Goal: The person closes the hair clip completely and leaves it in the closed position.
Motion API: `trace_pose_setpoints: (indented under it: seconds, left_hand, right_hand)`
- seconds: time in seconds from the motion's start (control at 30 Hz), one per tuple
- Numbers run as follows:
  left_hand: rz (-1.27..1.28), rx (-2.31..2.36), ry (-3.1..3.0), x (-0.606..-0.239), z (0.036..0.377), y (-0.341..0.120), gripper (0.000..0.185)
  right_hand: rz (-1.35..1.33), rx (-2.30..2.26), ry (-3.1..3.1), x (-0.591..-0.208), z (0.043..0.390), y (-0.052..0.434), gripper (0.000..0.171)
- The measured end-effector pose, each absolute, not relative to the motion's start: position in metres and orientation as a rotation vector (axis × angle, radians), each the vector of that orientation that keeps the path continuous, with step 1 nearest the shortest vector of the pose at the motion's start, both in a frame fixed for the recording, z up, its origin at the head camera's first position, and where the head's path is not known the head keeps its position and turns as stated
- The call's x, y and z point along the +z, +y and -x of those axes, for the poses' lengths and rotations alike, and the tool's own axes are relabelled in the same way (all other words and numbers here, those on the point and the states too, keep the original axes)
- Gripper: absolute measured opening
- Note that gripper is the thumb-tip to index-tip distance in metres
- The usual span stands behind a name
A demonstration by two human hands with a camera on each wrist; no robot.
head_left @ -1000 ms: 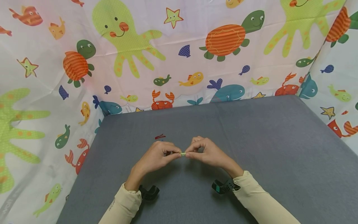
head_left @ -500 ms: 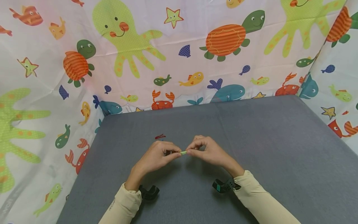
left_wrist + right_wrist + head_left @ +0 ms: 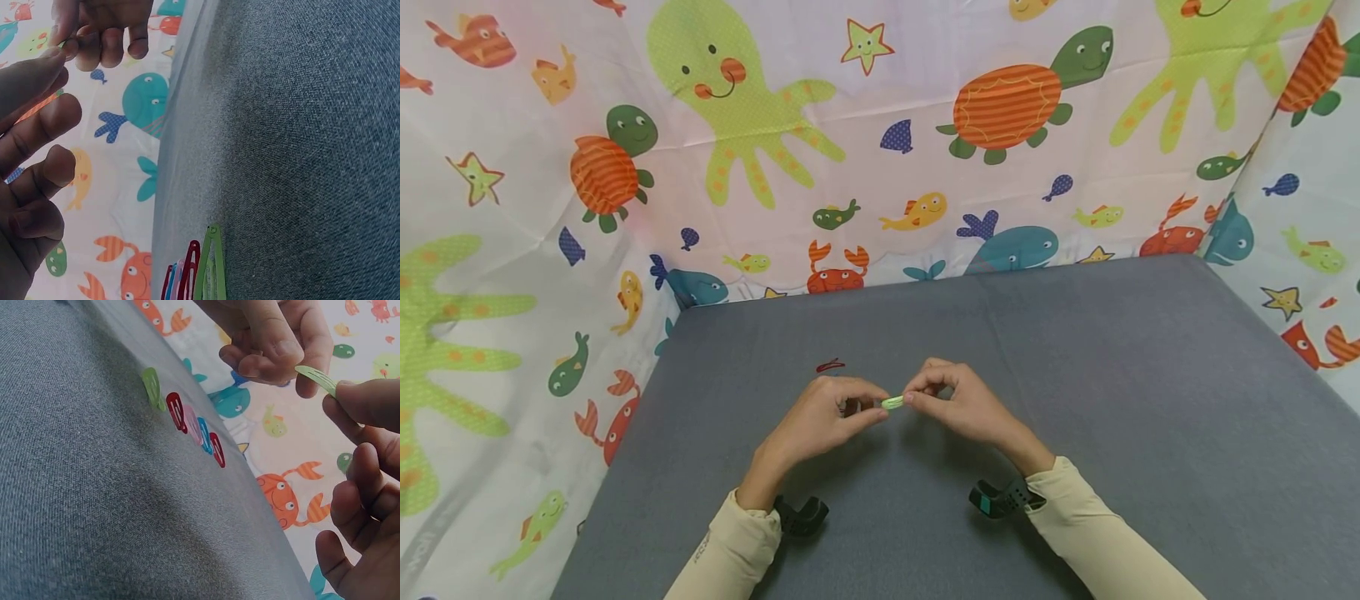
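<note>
Nearest, two cream long sleeves come in from the near edge; the left cuff (image 3: 718,546) carries small dark lettering too blurred to read. Black wrist-worn camera mounts (image 3: 800,514) sit under both wrists, partly hidden by the arms.

Just beyond, over the grey felt-covered tabletop (image 3: 1112,375), the left hand (image 3: 820,417) and right hand (image 3: 958,404) meet fingertip to fingertip. Between them is a small light-green metal snap hair clip (image 3: 892,402): each hand pinches one end between thumb and forefinger, with the remaining fingers curled. Most of the clip is covered by the fingertips in the head view; the right wrist view shows its flat narrow blade (image 3: 317,379) more clearly.

Farther, just beyond the left hand, a row of coloured snap hair clips (image 3: 184,417) lies on the tabletop: green, red, pink, blue and red. From the head view only a red one shows, the others hidden behind the left hand.

Farthest, a white cartoon sea-animal curtain (image 3: 880,167) rises around the tabletop.
</note>
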State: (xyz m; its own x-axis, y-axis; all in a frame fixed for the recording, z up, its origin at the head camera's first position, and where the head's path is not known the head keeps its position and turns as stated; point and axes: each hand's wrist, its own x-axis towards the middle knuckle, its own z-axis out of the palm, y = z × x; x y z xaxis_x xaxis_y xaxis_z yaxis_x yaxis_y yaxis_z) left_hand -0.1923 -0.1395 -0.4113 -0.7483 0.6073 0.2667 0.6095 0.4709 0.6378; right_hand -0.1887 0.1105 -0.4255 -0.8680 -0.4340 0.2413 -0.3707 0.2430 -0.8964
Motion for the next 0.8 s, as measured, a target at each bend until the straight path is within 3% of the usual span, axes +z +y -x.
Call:
trace_pose_setpoints:
  seconds: [0.37, 0.8]
  left_hand:
    - [1.112, -0.913, -2.428, -0.416, 0.192, -0.135, 0.023]
    - [1.078, -0.786, -2.361, -0.419, 0.189, -0.129, 0.015]
  right_hand:
    - [0.733, -1.781, 2.405, -0.426, 0.189, 0.112, 0.008]
    - [0.737, -1.78, 2.377, -0.428, 0.189, 0.111, 0.01]
